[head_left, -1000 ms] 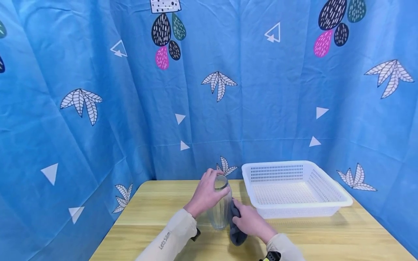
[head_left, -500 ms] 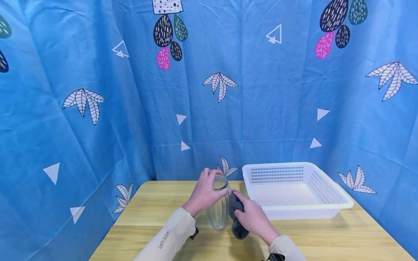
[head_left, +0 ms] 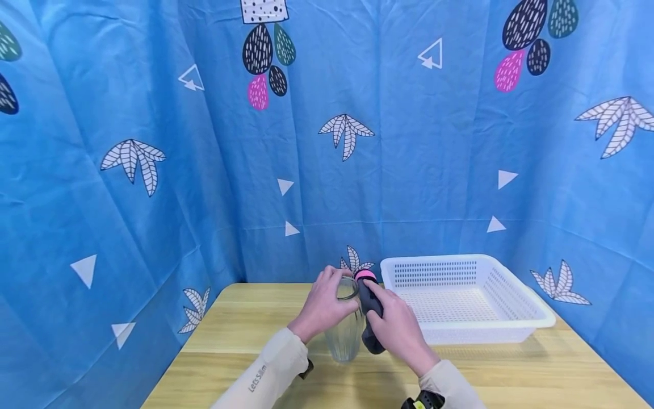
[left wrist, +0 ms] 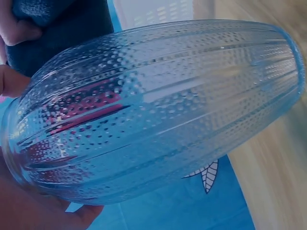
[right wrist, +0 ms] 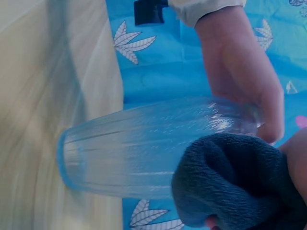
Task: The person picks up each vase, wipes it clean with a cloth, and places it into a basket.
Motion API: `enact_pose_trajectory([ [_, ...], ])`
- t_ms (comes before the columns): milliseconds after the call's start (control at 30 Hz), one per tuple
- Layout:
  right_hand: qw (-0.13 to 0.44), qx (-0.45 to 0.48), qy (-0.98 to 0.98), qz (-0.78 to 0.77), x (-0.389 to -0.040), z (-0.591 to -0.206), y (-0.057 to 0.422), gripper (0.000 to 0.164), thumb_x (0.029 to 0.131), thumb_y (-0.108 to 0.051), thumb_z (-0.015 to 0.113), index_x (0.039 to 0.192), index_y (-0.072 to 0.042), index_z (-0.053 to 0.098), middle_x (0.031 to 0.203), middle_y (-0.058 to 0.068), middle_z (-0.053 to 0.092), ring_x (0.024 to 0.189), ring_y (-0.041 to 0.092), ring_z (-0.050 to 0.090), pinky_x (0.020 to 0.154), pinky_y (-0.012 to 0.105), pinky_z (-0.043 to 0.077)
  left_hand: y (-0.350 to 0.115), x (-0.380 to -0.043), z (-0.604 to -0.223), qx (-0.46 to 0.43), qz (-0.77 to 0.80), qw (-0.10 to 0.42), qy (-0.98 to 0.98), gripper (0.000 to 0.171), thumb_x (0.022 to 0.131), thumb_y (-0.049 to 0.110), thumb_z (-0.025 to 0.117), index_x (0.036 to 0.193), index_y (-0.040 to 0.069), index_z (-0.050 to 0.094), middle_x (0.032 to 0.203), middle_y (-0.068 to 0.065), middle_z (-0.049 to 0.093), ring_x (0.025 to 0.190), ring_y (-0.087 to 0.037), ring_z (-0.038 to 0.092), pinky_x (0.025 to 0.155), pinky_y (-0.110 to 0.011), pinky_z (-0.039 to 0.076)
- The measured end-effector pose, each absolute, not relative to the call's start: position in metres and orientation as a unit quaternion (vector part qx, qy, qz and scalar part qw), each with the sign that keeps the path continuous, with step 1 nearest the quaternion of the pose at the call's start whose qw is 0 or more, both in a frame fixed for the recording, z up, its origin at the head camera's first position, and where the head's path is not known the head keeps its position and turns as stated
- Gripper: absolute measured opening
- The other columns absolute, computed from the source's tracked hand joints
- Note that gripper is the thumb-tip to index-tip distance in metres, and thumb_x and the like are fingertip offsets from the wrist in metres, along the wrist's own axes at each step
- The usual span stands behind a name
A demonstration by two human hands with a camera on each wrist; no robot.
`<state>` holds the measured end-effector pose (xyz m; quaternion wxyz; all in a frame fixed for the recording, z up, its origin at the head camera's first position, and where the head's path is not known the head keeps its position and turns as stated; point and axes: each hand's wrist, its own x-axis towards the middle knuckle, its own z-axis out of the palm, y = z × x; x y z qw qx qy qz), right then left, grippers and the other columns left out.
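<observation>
The left hand (head_left: 322,302) grips the vase (head_left: 344,341) near its top, probably for keeping it steady; the right hand (head_left: 401,326) holds the cloth (head_left: 369,302) (dark, bunched) just beside it.

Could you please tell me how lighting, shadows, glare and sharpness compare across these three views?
Head view: bright, with soft shadows on the wooden table; left wrist: dimmer and bluish, the dimpled glass vase breaking up what shows through it, the wood grain soft; right wrist: bluish too, small glints near the glass vase's upper end, deep shade inside the dark cloth, wood grain again soft.
</observation>
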<state>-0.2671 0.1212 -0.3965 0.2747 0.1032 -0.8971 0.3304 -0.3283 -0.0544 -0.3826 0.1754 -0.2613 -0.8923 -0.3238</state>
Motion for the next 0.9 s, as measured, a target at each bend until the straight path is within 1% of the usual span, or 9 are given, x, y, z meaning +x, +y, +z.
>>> enact_pose_trajectory([
  [167, 0.208, 0.090, -0.920, 0.321, -0.272, -0.407, 0.123, 0.061, 0.088, -0.012, 0.067, 0.147, -0.019, 0.053, 0.125, 0.015, 0.067, 0.093, 0.024, 0.065, 0.074, 0.043, 0.052, -0.053, -0.329, -0.387, -0.266, -0.317, 0.184, -0.892, 0.055, 0.086, 0.045, 0.071, 0.133, 0.018, 0.058, 0.121, -0.002, 0.054, 0.114, -0.019, 0.049, 0.096, -0.043, 0.044],
  [233, 0.180, 0.091, -0.924, 0.326, -0.275, -0.412, 0.124, 0.062, 0.088, -0.012, 0.067, 0.148, -0.016, 0.052, 0.127, 0.018, 0.066, 0.090, 0.024, 0.065, 0.072, 0.042, 0.052, -0.053, -0.329, -0.387, -0.263, -0.317, 0.186, -0.892, 0.056, 0.088, 0.049, 0.071, 0.132, 0.017, 0.058, 0.122, 0.000, 0.053, 0.115, -0.020, 0.049, 0.097, -0.044, 0.044],
  [333, 0.133, 0.100, -0.931, 0.325, -0.280, -0.423, 0.126, 0.061, 0.088, -0.013, 0.068, 0.147, -0.012, 0.052, 0.128, 0.022, 0.065, 0.087, 0.023, 0.065, 0.071, 0.041, 0.053, -0.054, -0.328, -0.388, -0.251, -0.322, 0.187, -0.894, 0.055, 0.088, 0.051, 0.071, 0.130, 0.018, 0.059, 0.122, 0.002, 0.053, 0.116, -0.021, 0.051, 0.098, -0.046, 0.045],
  [400, 0.101, 0.111, -0.936, 0.319, -0.283, -0.433, 0.126, 0.060, 0.088, -0.014, 0.068, 0.146, -0.009, 0.053, 0.124, 0.024, 0.067, 0.084, 0.022, 0.064, 0.070, 0.041, 0.053, -0.056, -0.326, -0.388, -0.245, -0.325, 0.190, -0.894, 0.054, 0.087, 0.051, 0.072, 0.129, 0.019, 0.059, 0.124, 0.002, 0.055, 0.118, -0.021, 0.052, 0.101, -0.048, 0.044],
  [533, 0.059, 0.129, -0.947, 0.289, -0.284, -0.447, 0.124, 0.057, 0.087, -0.016, 0.069, 0.142, -0.004, 0.056, 0.117, 0.024, 0.069, 0.084, 0.024, 0.065, 0.074, 0.044, 0.053, -0.059, -0.322, -0.386, -0.242, -0.328, 0.190, -0.893, 0.053, 0.086, 0.050, 0.074, 0.128, 0.023, 0.059, 0.128, 0.004, 0.060, 0.125, -0.021, 0.054, 0.108, -0.052, 0.039],
  [633, 0.049, 0.127, -0.951, 0.276, -0.283, -0.447, 0.124, 0.057, 0.086, -0.017, 0.069, 0.140, -0.004, 0.058, 0.116, 0.023, 0.069, 0.089, 0.028, 0.065, 0.078, 0.047, 0.052, -0.059, -0.319, -0.383, -0.243, -0.333, 0.184, -0.892, 0.050, 0.087, 0.046, 0.073, 0.130, 0.025, 0.058, 0.133, 0.004, 0.061, 0.130, -0.021, 0.053, 0.110, -0.053, 0.036],
  [767, 0.049, 0.122, -0.952, 0.275, -0.282, -0.445, 0.126, 0.056, 0.087, -0.018, 0.068, 0.140, -0.007, 0.058, 0.117, 0.020, 0.070, 0.093, 0.030, 0.065, 0.081, 0.049, 0.052, -0.057, -0.320, -0.379, -0.248, -0.341, 0.173, -0.890, 0.049, 0.089, 0.039, 0.069, 0.134, 0.024, 0.057, 0.138, 0.005, 0.058, 0.134, -0.021, 0.049, 0.110, -0.052, 0.039],
  [833, 0.056, 0.123, -0.951, 0.280, -0.281, -0.444, 0.127, 0.056, 0.086, -0.018, 0.069, 0.140, -0.008, 0.058, 0.116, 0.020, 0.070, 0.092, 0.028, 0.065, 0.080, 0.047, 0.052, -0.055, -0.321, -0.379, -0.253, -0.338, 0.173, -0.890, 0.049, 0.087, 0.035, 0.067, 0.134, 0.022, 0.058, 0.136, 0.005, 0.059, 0.133, -0.021, 0.049, 0.108, -0.051, 0.041],
  [900, 0.062, 0.122, -0.947, 0.289, -0.278, -0.442, 0.129, 0.057, 0.086, -0.017, 0.069, 0.141, -0.009, 0.058, 0.116, 0.021, 0.070, 0.087, 0.024, 0.064, 0.075, 0.043, 0.052, -0.054, -0.322, -0.380, -0.257, -0.329, 0.175, -0.892, 0.052, 0.085, 0.032, 0.066, 0.134, 0.020, 0.057, 0.135, 0.004, 0.058, 0.132, -0.021, 0.049, 0.106, -0.049, 0.043],
])
